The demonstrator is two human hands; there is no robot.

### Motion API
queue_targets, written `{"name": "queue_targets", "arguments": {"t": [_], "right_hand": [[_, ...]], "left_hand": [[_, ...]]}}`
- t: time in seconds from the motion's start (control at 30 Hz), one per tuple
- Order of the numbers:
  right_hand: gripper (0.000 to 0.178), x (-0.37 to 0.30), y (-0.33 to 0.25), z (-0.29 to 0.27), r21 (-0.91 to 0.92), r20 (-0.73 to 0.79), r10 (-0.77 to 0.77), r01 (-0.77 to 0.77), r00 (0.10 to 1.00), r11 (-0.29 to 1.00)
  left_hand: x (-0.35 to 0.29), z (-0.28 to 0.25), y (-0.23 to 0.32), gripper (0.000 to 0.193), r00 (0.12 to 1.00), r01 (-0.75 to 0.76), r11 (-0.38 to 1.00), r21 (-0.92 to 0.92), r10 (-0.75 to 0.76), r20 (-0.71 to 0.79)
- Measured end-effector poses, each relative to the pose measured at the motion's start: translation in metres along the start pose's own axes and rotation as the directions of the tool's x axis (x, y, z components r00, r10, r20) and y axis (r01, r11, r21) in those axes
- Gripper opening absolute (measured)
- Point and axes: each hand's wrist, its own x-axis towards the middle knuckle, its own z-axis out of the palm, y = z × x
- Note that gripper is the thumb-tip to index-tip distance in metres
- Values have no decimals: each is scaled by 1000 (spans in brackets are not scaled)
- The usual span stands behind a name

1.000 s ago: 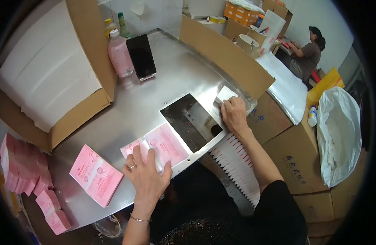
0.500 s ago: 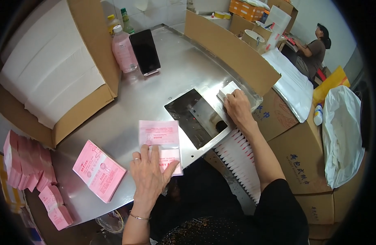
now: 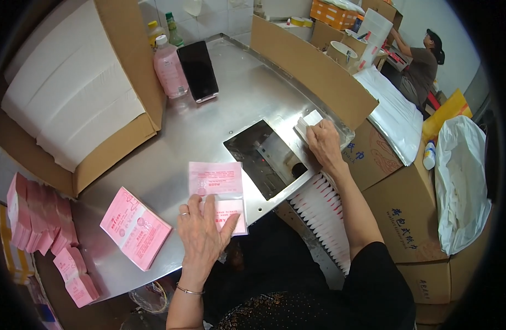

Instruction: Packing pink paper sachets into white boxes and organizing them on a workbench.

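Observation:
My left hand (image 3: 202, 236) lies flat on a pink printed plastic sleeve (image 3: 215, 179) near the table's front edge. Its fingers are spread, with the thumb along the sleeve's right side. A white piece with pink print shows in the lower part of the sleeve, partly covered by that hand. At the table's right side, my right hand (image 3: 325, 146) has its fingers curled over a small white folded stack (image 3: 312, 117); its fingertips are partly hidden. Between the hands is a rectangular opening (image 3: 264, 159) in the metal table. A pile of pink printed sleeves (image 3: 136, 228) rests left of my left hand.
More pink bundles (image 3: 36, 217) stand at the far left, below an open carton of white sheets (image 3: 71, 88). A black phone (image 3: 198, 71) leans beside a pink bottle (image 3: 170, 69). Cardboard boxes (image 3: 407, 220) and a white bag (image 3: 462, 187) fill the right. A person (image 3: 426, 63) works behind.
My left hand stays on the sleeve. My right hand has shifted slightly rightward at the white stack. In the background, the other person has raised an arm.

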Motion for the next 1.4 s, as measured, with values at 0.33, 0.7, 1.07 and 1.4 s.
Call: {"name": "queue_targets", "arguments": {"t": [0.33, 0.7, 1.07, 1.4], "right_hand": [[30, -9, 11, 4, 31, -257, -7, 15, 966, 999], [39, -94, -182, -9, 304, 92, -684, 634, 723, 711], [33, -30, -183, 54, 225, 325, -426, 368, 844, 902], [18, -23, -159, 61, 76, 525, -354, 371, 774, 925]], "left_hand": [[2, 2, 7, 49, 994, 97, 995, -27, -96, 51], [1, -19, 2, 74, 998, 32, 994, -103, -26, 62], [1, 2, 12, 43, 996, 82, 984, -156, -85, -8], [-11, -15, 10, 42, 992, -28, 959, -281, 60, 107]]}}
